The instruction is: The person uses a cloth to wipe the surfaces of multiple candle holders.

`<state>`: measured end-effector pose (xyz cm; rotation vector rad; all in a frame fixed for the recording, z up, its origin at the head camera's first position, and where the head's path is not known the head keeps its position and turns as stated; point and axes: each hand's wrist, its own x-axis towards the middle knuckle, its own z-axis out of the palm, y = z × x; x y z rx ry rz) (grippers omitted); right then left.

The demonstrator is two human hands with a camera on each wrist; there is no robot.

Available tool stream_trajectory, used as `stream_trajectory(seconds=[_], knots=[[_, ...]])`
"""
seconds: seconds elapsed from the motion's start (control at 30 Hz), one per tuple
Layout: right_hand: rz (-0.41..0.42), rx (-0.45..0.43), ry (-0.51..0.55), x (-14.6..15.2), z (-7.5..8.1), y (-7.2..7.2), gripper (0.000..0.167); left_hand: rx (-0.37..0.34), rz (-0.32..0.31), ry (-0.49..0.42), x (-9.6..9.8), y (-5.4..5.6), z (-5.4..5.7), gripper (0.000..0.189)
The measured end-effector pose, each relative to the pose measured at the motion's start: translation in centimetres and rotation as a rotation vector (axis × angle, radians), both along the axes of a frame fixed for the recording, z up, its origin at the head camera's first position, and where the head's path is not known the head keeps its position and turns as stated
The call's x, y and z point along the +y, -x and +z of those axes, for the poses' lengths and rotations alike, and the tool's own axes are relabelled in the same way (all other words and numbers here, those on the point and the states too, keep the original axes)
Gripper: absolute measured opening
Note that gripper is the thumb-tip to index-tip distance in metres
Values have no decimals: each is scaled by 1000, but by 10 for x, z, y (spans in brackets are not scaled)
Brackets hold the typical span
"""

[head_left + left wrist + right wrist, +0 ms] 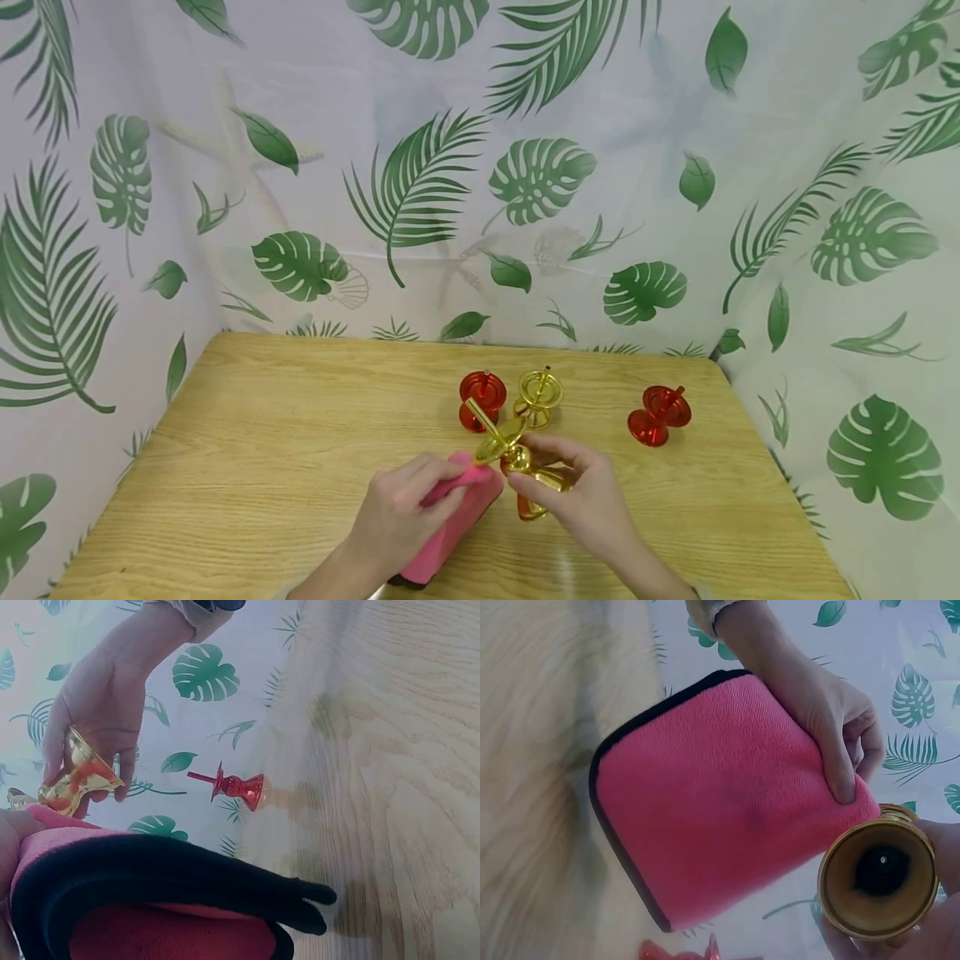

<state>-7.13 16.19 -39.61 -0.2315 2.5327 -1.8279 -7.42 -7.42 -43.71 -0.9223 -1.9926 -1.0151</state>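
Note:
My left hand (401,504) pinches a folded pink cloth (453,533) with dark edging, which hangs down toward the table. My right hand (588,496) grips a shiny gold candle holder (517,460) around its stem and flared base, tilted in the air so its spike points up and left. At the dish of the holder, a corner of the cloth touches or nearly touches the metal. From the right wrist view, the hollow underside of the base (870,881) faces the camera, and the cloth (712,795) spreads out broad and flat.
On the wooden table (300,400), a red candle holder (482,392) and a second gold one (537,400) stand side by side behind the hands. Another red holder (660,412) stands farther right. Leaf-printed white fabric (420,308) walls the back and sides.

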Motion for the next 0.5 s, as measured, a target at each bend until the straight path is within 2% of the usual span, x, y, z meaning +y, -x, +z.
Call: stream_trajectory(seconds=[0.07,0.2,0.4,0.5], knots=[[-4,50,-30,2,2,0,40,23,-5,-12,-2,0,-1,12],[-18,198,-134,9,3,3,43,12,13,-27,-9,0,1,25],[9,563,-422,22,-2,12,47,47,29,-27,-20,5,5,36],[51,667,-504,27,-4,16,47,47,44,-25,-27,9,8,32]])
